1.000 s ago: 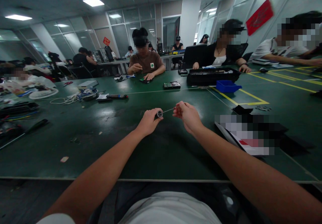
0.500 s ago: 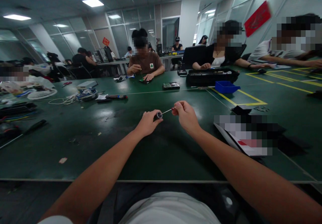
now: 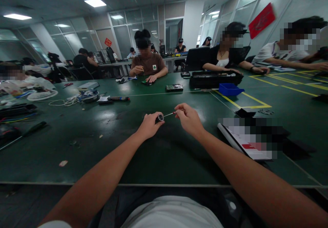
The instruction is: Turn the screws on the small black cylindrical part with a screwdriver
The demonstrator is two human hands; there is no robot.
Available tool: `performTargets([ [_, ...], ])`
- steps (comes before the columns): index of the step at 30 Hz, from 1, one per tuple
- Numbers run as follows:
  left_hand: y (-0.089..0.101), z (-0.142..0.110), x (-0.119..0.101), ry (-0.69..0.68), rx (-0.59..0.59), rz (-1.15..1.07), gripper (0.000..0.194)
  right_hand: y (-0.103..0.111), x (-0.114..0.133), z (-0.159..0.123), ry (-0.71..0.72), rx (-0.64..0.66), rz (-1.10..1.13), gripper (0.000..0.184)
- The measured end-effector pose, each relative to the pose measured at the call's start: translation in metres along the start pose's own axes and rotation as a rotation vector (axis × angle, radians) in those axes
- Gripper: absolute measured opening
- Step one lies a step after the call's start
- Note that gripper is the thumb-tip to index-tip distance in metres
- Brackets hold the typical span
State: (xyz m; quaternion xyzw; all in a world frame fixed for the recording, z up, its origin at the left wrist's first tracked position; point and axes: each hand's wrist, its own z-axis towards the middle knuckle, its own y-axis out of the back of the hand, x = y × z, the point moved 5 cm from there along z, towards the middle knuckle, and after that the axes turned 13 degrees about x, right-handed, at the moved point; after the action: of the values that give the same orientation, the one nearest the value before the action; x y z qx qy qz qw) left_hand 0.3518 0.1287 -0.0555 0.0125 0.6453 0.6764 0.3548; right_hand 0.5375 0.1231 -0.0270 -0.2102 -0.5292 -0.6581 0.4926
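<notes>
My left hand (image 3: pixel 149 124) is closed around a small black cylindrical part (image 3: pixel 160 118) with a shiny round end, held just above the green table (image 3: pixel 159 152). My right hand (image 3: pixel 188 118) pinches a thin screwdriver (image 3: pixel 169 114) with a red collar. Its metal tip points left into the end of the cylinder. Both hands hover over the middle of the table, close together.
A blurred booklet (image 3: pixel 248 137) lies to the right of my hands. Farther back sit a blue bin (image 3: pixel 230 89), a black tray (image 3: pixel 214 78) and a hard drive (image 3: pixel 174 88). Cables and tools (image 3: pixel 77 99) clutter the left. Several people sit across the table.
Both hands have stayed nearly in place. The right hand has shifted slightly left, bringing the screwdriver tip closer into the cylinder's end.
</notes>
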Motion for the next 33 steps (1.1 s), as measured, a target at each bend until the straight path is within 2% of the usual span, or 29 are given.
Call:
performTargets([
  [4, -0.002, 0.000, 0.000, 0.018, 0.028, 0.015, 0.019, -0.001, 0.000, -0.001, -0.004, 0.010, -0.107, 0.036],
  [8, -0.003, 0.000, 0.000, 0.026, 0.039, 0.022, 0.021, -0.002, 0.000, -0.002, 0.011, 0.009, -0.069, 0.028],
  [16, -0.002, 0.000, -0.002, 0.026, 0.047, 0.017, 0.023, -0.003, -0.001, -0.003, -0.003, 0.008, -0.040, 0.029],
  [21, 0.000, -0.001, -0.001, 0.021, 0.018, -0.006, 0.021, -0.005, -0.006, 0.000, 0.012, -0.043, 0.142, 0.020],
  [24, 0.000, -0.001, -0.003, 0.000, 0.010, -0.044, 0.020, -0.008, -0.011, 0.004, -0.026, -0.057, 0.319, 0.021],
  [29, 0.002, 0.000, -0.008, -0.087, -0.053, -0.022, 0.025, -0.010, -0.033, 0.006, -0.307, -0.106, 0.739, 0.021],
  [31, 0.000, 0.002, -0.007, -0.058, -0.024, 0.014, 0.024, -0.008, -0.036, 0.006, -0.336, -0.125, 0.738, 0.021],
  [33, -0.001, 0.003, -0.006, -0.036, 0.012, 0.025, 0.023, -0.004, -0.034, 0.007, -0.275, -0.159, 0.646, 0.020],
])
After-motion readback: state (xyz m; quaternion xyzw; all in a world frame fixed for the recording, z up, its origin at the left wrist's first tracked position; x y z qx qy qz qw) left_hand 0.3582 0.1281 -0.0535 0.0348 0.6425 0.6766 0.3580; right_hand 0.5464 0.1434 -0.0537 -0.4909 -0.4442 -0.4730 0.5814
